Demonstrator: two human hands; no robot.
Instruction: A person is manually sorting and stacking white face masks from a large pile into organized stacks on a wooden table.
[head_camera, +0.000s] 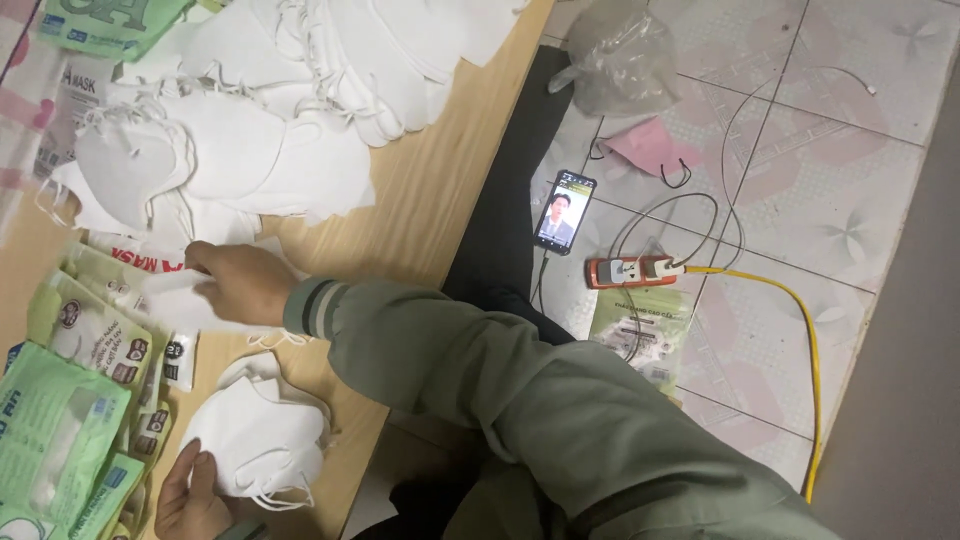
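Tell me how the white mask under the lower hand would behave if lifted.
The folded white mask looks thin and soft, so it would probably flop and weigh little. Its loose ear loops trail at the edges and may snag. Lying flat on the wooden table under the left hand, it should slide, not roll.

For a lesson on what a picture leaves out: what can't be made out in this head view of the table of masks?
1. Right hand: motion blur hides whether its fingers grip the white strip.
2. Left hand, flat on a white mask: wrist cut off by the bottom edge.
3. Green packets: cut off by the left edge.
4. Phone: screen too small to make out.
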